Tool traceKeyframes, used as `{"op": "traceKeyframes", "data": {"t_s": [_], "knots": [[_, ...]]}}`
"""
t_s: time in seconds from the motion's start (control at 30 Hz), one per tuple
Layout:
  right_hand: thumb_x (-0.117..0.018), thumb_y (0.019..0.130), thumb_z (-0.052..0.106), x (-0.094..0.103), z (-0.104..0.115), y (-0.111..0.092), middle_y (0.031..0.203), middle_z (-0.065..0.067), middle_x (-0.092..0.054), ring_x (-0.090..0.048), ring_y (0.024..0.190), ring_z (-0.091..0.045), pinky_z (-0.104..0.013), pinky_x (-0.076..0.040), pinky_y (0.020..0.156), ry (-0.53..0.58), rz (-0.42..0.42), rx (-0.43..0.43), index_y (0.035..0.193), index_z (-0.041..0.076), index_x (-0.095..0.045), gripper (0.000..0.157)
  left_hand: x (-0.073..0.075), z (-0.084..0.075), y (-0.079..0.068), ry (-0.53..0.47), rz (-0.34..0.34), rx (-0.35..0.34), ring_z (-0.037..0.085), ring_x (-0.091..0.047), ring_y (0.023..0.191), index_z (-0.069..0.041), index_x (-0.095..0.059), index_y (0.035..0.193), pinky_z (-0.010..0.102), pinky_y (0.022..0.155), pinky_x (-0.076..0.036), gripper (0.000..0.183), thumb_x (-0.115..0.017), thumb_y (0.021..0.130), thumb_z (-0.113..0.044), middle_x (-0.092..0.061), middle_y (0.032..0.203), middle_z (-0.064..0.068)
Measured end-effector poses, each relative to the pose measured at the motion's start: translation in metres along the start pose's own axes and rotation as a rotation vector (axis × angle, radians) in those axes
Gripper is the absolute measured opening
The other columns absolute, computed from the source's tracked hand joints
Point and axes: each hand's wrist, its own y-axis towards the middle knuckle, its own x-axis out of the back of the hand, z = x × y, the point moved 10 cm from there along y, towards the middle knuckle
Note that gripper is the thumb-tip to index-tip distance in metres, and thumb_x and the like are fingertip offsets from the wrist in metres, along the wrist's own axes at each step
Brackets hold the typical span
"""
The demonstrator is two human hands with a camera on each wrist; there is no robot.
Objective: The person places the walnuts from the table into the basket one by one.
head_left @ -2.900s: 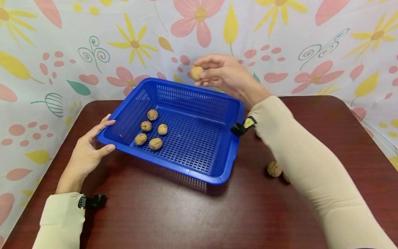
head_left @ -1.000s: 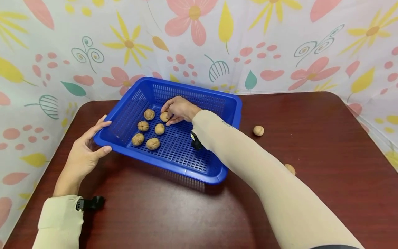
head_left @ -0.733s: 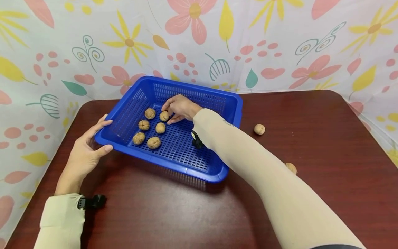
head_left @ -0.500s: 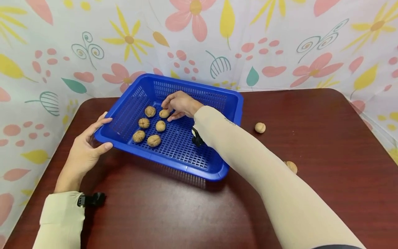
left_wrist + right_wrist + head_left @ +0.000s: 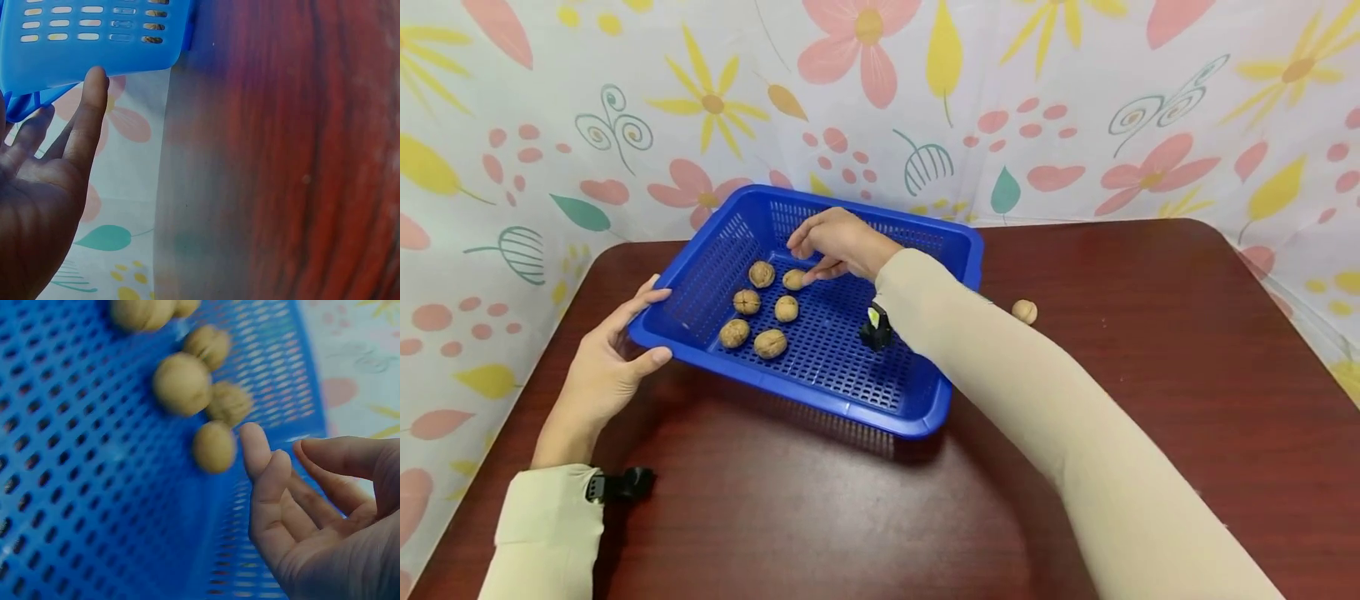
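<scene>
Six walnuts [image 5: 770, 343] toward the left end of a blue basket [image 5: 850, 410].
Close by one, right hand [image 5: 838, 242] with fingers loosely bent and apart; on the basket's left corner, left hand [image 5: 601, 371] in a thumb-and-finger grip; to the right, on the table [image 5: 1150, 333], another walnut [image 5: 1024, 312].

No text, numbers or signs can be read.

Head camera: above the near side of the basket [image 5: 850, 409], facing forward and down; takes in basket, counter [image 5: 775, 525] and cloth [image 5: 925, 50] behind. Left wrist camera [image 5: 638, 483]: close to the basket's left end, facing its slotted outside. Right wrist camera [image 5: 876, 332]: over the basket, close, facing the walnuts [image 5: 182, 384], shared with the head view.
</scene>
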Motion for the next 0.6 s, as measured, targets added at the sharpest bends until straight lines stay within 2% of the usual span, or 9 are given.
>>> {"op": "traceKeyframes", "data": {"t_s": [0.1, 0.2, 0.33, 0.5, 0.6], "knots": [[-0.060, 0.106, 0.010, 0.010, 0.015, -0.016, 0.146, -0.008, -0.062, -0.077, 0.096, -0.026, -0.026, -0.057, 0.069, -0.005, 0.021, 0.046, 0.138, 0.012, -0.066, 0.033, 0.001, -0.001, 0.001, 0.004, 0.000, -0.002, 0.008, -0.043, 0.147, -0.006, -0.058, 0.148, 0.008, 0.106, -0.042, 0.060, -0.075, 0.092, 0.005, -0.036, 0.170, 0.004], [-0.059, 0.106, 0.010, 0.031, 0.029, -0.040, 0.145, -0.008, -0.062, -0.075, 0.099, -0.026, -0.028, -0.058, 0.075, 0.033, 0.039, 0.143, 0.138, 0.011, -0.065, 0.033, -0.001, -0.001, 0.004, 0.014, 0.002, -0.005, 0.009, -0.043, 0.147, -0.006, -0.058, 0.148, 0.008, 0.106, -0.042, 0.060, -0.076, 0.092, 0.004, -0.037, 0.170, 0.005], [-0.059, 0.105, 0.011, 0.071, 0.038, -0.087, 0.142, -0.006, -0.064, -0.074, 0.101, -0.027, -0.032, -0.057, 0.082, 0.082, 0.028, 0.291, 0.137, 0.010, -0.066, 0.032, -0.004, -0.001, 0.007, 0.012, 0.009, -0.006, 0.010, -0.043, 0.147, -0.007, -0.058, 0.148, 0.008, 0.106, -0.043, 0.060, -0.076, 0.092, 0.003, -0.036, 0.171, 0.005], [-0.060, 0.104, 0.011, 0.122, 0.021, -0.144, 0.138, -0.006, -0.067, -0.075, 0.092, -0.023, -0.030, -0.055, 0.074, 0.111, -0.042, 0.403, 0.132, 0.009, -0.070, 0.029, -0.006, -0.001, 0.009, -0.016, 0.016, -0.015, 0.010, -0.043, 0.148, -0.006, -0.059, 0.147, 0.009, 0.107, -0.042, 0.060, -0.076, 0.091, 0.005, -0.036, 0.170, 0.006], [-0.061, 0.104, 0.006, 0.145, 0.002, -0.166, 0.133, -0.007, -0.070, -0.076, 0.087, -0.023, -0.029, -0.058, 0.072, 0.201, -0.063, 0.444, 0.130, 0.006, -0.071, 0.028, -0.004, -0.003, 0.009, -0.037, 0.017, -0.026, 0.010, -0.042, 0.149, -0.004, -0.059, 0.146, 0.010, 0.108, -0.041, 0.060, -0.076, 0.090, 0.007, -0.037, 0.170, 0.006]]}}
